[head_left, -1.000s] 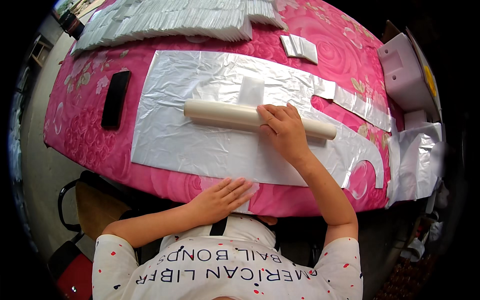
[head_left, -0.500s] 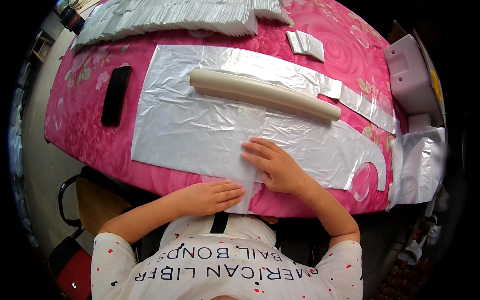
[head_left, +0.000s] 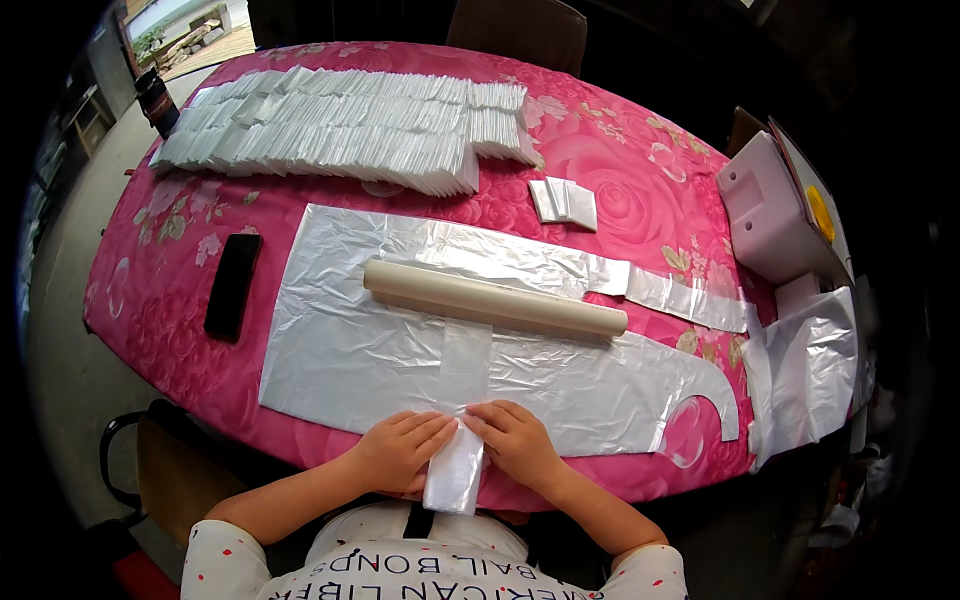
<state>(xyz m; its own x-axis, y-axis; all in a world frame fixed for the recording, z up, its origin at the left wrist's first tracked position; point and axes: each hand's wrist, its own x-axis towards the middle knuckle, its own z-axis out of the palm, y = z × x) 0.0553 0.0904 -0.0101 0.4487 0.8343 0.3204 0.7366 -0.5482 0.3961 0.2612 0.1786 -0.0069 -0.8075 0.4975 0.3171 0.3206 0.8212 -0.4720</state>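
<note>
Clock directions are taken from the fingertips, with 12 o'clock away from the person. The left hand (head_left: 402,450) and right hand (head_left: 516,442) face each other at the near edge of the surface (head_left: 620,200), fingers close together and bent, the fingertips nearly meeting on a folded translucent strip (head_left: 454,480); whether either hand pinches it cannot be told, the thumbs being largely hidden. The strip's folded end points to 6 o'clock. At 12 o'clock a pale roll (head_left: 495,300) lies slightly slanted across a silvery plastic sheet (head_left: 340,350), whose curved cut-out is at 3 o'clock. A black phone (head_left: 233,287) lies at 10 o'clock, beside the sheet. Dense rows of folded white packets (head_left: 320,145) occupy 11 o'clock; a small fanned group of packets (head_left: 563,204) lies at 1 o'clock. A white foam box (head_left: 765,210) stands at 2 o'clock, and crumpled silvery film (head_left: 808,370) is found at 3 o'clock.
</note>
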